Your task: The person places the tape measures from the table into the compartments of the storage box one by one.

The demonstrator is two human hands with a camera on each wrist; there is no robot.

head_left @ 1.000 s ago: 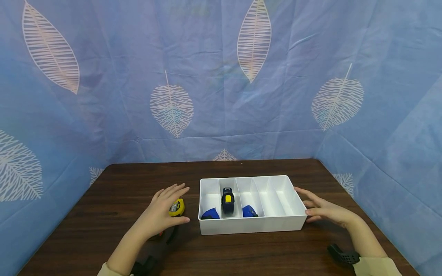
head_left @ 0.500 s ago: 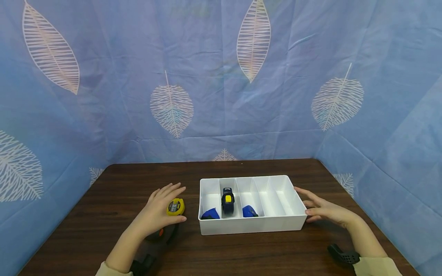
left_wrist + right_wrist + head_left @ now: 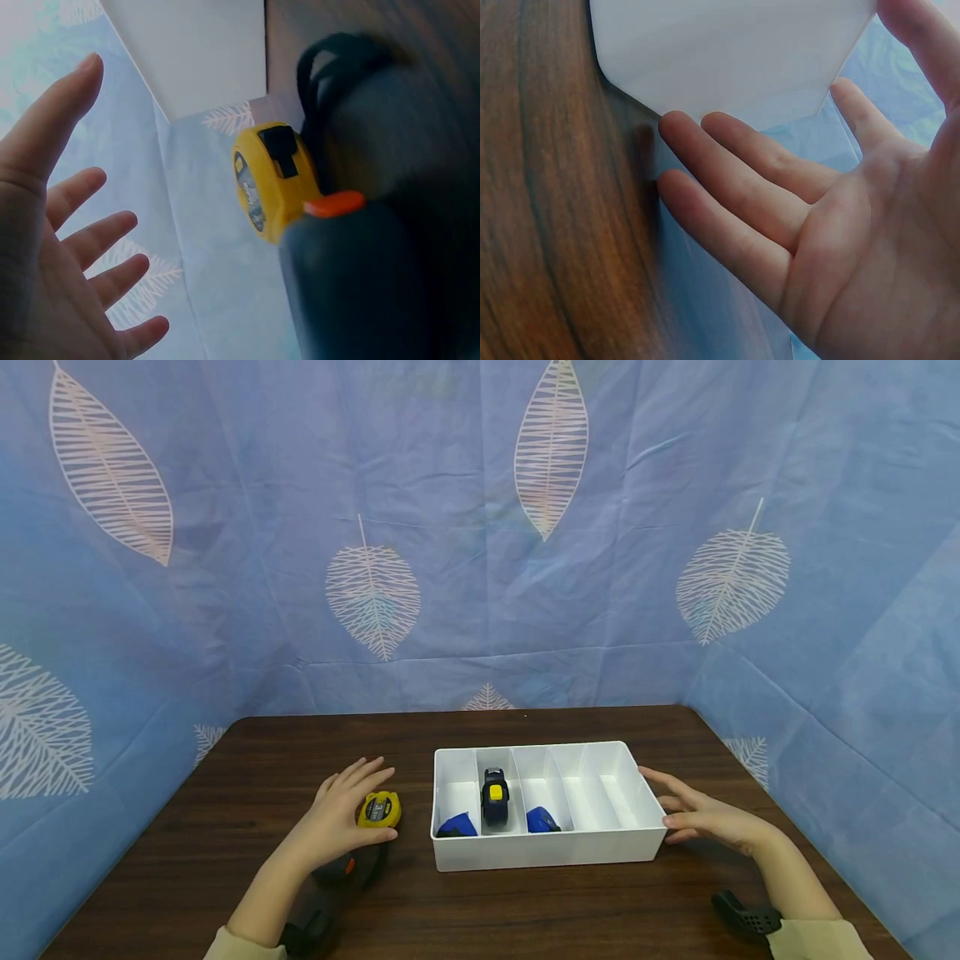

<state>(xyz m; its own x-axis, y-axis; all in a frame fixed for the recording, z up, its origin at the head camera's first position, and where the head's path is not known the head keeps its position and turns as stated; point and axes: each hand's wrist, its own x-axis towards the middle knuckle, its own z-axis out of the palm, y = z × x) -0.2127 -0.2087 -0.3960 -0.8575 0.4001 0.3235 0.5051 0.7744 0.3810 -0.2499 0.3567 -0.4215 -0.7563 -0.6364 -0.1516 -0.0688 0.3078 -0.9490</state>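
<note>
My left hand [image 3: 337,814] hovers with spread, relaxed fingers just left of a yellow tape measure [image 3: 380,810]. In the left wrist view a gap shows between that hand [image 3: 67,247] and the yellow tape measure [image 3: 274,180], and nothing is held. Nearer me, partly below the hand, lies a dark tape measure [image 3: 360,285] with an orange button and a black strap. At the right end of a white divided box [image 3: 551,852], my right hand [image 3: 712,818] rests its fingertips against the end wall, fingers extended.
Inside the box sit a blue item [image 3: 457,825] in the leftmost compartment, a black tape measure with a yellow button [image 3: 495,797] in the second, and another blue item [image 3: 542,819] in the third. Everything stands on a dark wooden table [image 3: 525,918] before a blue leaf-patterned cloth [image 3: 465,568].
My left hand has drawn back a little to the left, showing more of the yellow tape measure and of the dark one. The right hand and the box have stayed put.
</note>
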